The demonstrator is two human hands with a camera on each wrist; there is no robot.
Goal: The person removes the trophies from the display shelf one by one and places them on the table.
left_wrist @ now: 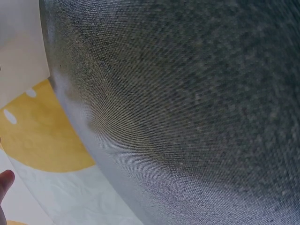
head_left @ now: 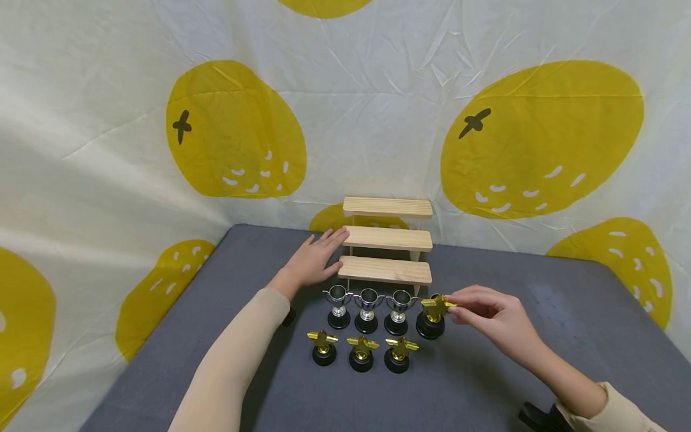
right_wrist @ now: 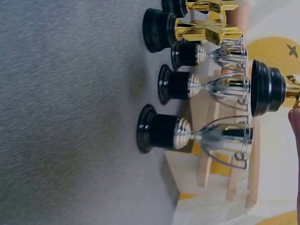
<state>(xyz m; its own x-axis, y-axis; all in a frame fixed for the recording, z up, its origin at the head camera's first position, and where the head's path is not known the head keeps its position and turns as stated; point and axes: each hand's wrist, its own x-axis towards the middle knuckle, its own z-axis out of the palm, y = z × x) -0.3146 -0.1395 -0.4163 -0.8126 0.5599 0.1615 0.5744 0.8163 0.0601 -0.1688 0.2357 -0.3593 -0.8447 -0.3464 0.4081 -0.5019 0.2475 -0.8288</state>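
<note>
My right hand point(head_left: 493, 315) pinches a gold star trophy point(head_left: 434, 307) by its star, at the right of the group. In the right wrist view this trophy's black base point(right_wrist: 268, 88) hangs above the table surface, and part of a finger point(right_wrist: 295, 122) shows at the edge. Silver cup trophies point(head_left: 368, 306) on black bases stand in a row just left of it. Three more gold star trophies point(head_left: 361, 351) stand in front of the cups. My left hand point(head_left: 313, 261), fingers extended, rests against the left end of a wooden three-tier stand point(head_left: 385, 239).
The stand's light wooden boards rise in steps at the back of the grey-covered table point(head_left: 459, 384). Behind hangs a pale cloth point(head_left: 372, 120) printed with yellow fruit. The left wrist view shows mostly the grey cover point(left_wrist: 187, 93) and one fingertip point(left_wrist: 6, 180).
</note>
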